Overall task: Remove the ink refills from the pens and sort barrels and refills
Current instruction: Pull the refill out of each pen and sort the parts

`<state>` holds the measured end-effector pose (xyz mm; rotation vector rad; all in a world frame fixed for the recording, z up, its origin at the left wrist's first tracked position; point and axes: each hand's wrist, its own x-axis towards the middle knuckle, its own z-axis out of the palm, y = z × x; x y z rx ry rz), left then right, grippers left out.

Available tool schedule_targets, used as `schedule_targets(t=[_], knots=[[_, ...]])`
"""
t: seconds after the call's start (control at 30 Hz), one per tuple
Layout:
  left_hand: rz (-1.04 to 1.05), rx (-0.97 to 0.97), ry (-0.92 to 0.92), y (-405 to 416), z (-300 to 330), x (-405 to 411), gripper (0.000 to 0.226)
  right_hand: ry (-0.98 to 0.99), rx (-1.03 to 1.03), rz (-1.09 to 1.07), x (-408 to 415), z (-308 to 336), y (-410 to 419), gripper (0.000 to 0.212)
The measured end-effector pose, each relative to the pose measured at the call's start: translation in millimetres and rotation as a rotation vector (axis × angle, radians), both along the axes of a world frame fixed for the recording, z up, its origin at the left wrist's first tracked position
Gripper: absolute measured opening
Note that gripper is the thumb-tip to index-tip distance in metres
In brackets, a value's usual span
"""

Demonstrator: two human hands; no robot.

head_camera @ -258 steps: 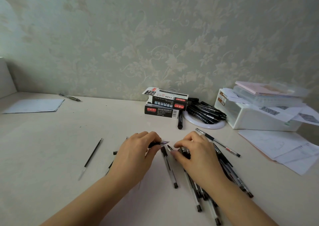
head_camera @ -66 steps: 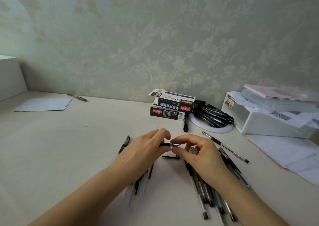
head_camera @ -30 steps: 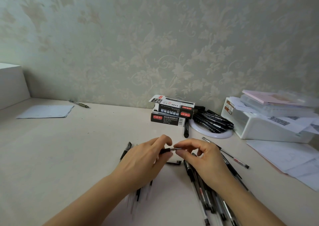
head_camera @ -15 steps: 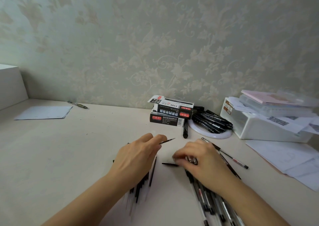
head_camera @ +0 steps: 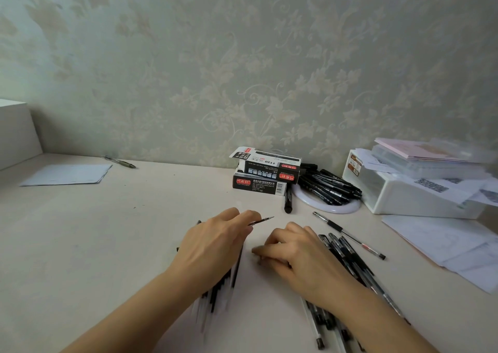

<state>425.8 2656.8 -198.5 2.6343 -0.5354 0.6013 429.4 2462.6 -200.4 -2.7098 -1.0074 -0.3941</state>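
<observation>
**Refill out, now lay it down**

Pens [head_camera: 347,255] lie in a big pile on the counter [head_camera: 107,231] under the right hand [head_camera: 299,255], whose fingers curl down on a small dark piece. The left hand [head_camera: 213,245] pinches a thin refill [head_camera: 261,221] over the refill pile [head_camera: 215,293]. Lay it flat beside the others. A moment ago both hands held one pen together; now they are apart.
</observation>
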Motion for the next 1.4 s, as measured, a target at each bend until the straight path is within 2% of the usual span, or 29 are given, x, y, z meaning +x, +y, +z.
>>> schedule_targets(t=[0.1, 0.17, 0.27, 0.33, 0.43, 0.57, 0.7, 0.8, 0.87, 0.9, 1.03, 1.1, 1.23, 1.4], knots=[[0.004, -0.011, -0.009, 0, 1, 0, 0.022, -0.019, 0.057, -0.019, 1, -1, -2, 0.027], [-0.003, -0.032, -0.027, -1, 2, -1, 0.022, 0.016, 0.225, -0.075, 0, 1, 0, 0.02], [-0.059, -0.076, -0.064, -4, 5, -4, 0.022, 0.262, 0.71, -0.151, -4, 9, 5, 0.011], [-0.096, -0.09, -0.095, -8, 6, -7, 0.022, 0.471, 0.932, -0.137, -7, 13, 9, 0.011], [-0.117, -0.104, -0.125, -10, 7, -9, 0.025, 0.623, 1.1, -0.156, -9, 13, 13, 0.012], [-0.153, -0.079, -0.134, -12, 6, -9, 0.031, 0.763, 1.223, -0.193, -8, 7, 15, 0.013], [-0.099, -0.062, -0.151, -10, 2, -6, 0.031, 0.749, 1.483, -0.204, -2, 10, 13, 0.011], [-0.043, -0.067, -0.129, -6, 0, -3, 0.029, 0.557, 1.72, -0.252, 8, 22, -6, 0.012], [0.007, -0.062, -0.093, -3, -1, -1, 0.028, 0.39, 1.649, -0.368, 16, 28, -26, 0.011], [0.034, -0.056, -0.076, -2, -1, 0, 0.026, 0.31, 1.5, -0.442, 19, 30, -36, 0.01], [0.126, -0.038, -0.046, 4, 0, 2, 0.015, 0.029, 0.635, -0.691, 23, 24, -71, 0.009], [0.149, -0.02, -0.031, 5, 0, 2, 0.015, -0.013, 0.408, -0.777, 19, 19, -81, 0.013], [0.161, 0.009, -0.022, 4, -2, 3, 0.018, 0.049, 0.226, -0.908, 17, 14, -88, 0.014], [0.197, 0.004, -0.014, 7, -2, 5, 0.016, 0.112, 0.163, -0.952, 15, 12, -86, 0.011]])
